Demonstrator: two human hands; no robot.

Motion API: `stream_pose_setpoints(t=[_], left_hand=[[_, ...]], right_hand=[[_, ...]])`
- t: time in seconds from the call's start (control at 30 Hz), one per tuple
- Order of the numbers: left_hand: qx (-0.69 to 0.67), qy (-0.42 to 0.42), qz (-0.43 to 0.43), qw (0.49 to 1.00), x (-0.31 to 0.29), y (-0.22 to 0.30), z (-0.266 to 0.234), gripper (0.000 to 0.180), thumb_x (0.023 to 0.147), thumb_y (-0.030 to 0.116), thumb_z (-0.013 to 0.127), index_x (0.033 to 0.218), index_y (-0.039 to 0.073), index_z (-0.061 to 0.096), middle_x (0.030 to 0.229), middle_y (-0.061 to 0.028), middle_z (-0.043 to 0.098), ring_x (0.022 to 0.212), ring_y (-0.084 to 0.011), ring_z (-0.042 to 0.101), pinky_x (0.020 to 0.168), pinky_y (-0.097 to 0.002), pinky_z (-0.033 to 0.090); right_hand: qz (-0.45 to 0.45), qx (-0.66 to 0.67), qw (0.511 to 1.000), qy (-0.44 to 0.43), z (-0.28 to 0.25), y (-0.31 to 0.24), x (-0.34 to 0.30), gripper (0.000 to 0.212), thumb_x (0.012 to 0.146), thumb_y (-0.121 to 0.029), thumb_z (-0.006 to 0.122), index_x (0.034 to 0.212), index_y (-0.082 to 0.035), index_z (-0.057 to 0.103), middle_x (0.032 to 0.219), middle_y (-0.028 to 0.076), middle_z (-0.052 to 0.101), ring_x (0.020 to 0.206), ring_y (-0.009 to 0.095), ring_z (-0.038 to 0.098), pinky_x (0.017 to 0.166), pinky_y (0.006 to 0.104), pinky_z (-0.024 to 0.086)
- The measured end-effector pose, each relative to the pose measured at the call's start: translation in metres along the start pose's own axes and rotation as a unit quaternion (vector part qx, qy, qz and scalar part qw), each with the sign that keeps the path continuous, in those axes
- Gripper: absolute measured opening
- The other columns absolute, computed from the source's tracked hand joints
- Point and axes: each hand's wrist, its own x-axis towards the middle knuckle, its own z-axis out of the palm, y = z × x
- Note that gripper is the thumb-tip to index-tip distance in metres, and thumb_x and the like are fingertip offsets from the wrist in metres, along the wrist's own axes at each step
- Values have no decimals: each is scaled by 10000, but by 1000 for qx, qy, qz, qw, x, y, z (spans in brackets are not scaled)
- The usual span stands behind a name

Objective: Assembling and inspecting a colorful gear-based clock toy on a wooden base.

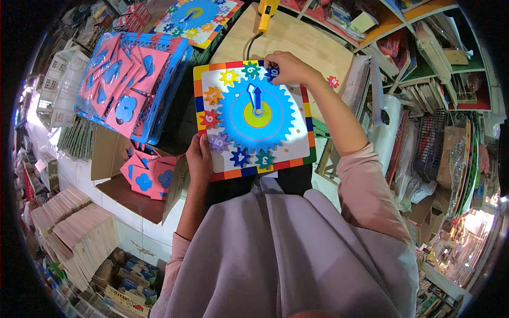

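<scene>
A square wooden clock board (302, 153) with a coloured border lies on my lap. It has a big blue gear (275, 127) in the middle with two hands and a ring of small coloured numbered gears around it. My left hand (199, 158) grips the board's lower left edge, thumb on top near a purple gear (218, 142). My right hand (286, 68) rests at the board's top edge, fingertips closed on a small blue gear (272, 72) beside a green gear (251, 69).
A blue crate (164, 114) of pink puzzle boards stands to the left, above a cardboard box (135, 199) with more pink pieces. A yellow glue gun (266, 11) lies on a wooden board (307, 40) ahead, by a second clock board (197, 18). Cluttered shelves (424, 58) fill the right; stacked wooden panels (77, 233) sit lower left.
</scene>
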Motion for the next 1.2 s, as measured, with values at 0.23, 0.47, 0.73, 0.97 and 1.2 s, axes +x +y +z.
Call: stream_pose_setpoints(t=[0.23,0.47,0.73,0.97,1.2], left_hand=[[7,7,4,1000,2,-5,1,312,969,236,458,998,-57,561,811,-142,636,722,-160,576,675,-309,463],[3,7,6,1000,2,-4,-1,302,972,230,452,988,-53,559,790,-140,627,704,-152,561,665,-311,460],[-13,13,3,1000,2,-4,2,300,972,238,446,971,-38,564,768,-143,618,686,-157,557,644,-317,454],[53,10,20,998,4,-1,0,297,964,238,452,959,-40,553,774,-206,611,683,-269,594,642,-357,456],[40,4,8,999,2,-2,-2,312,971,247,444,1007,-41,558,813,-202,634,720,-256,619,667,-355,472]], right_hand=[[22,-2,994,109,16,-6,-8,426,577,-166,731,960,-40,596,923,156,579,914,313,558,823,371,458],[48,156,964,211,-1,29,-11,414,635,-92,748,1036,-56,653,945,62,593,817,148,583,739,276,491],[319,-33,906,275,37,223,-64,379,558,-302,767,848,-67,698,807,142,677,773,284,658,753,368,516],[334,-76,889,303,53,210,-67,384,636,-226,745,981,-70,681,904,132,669,800,248,652,759,332,512],[52,226,961,152,7,-3,16,427,681,-252,782,1016,-26,646,791,64,635,732,124,590,668,277,490]])
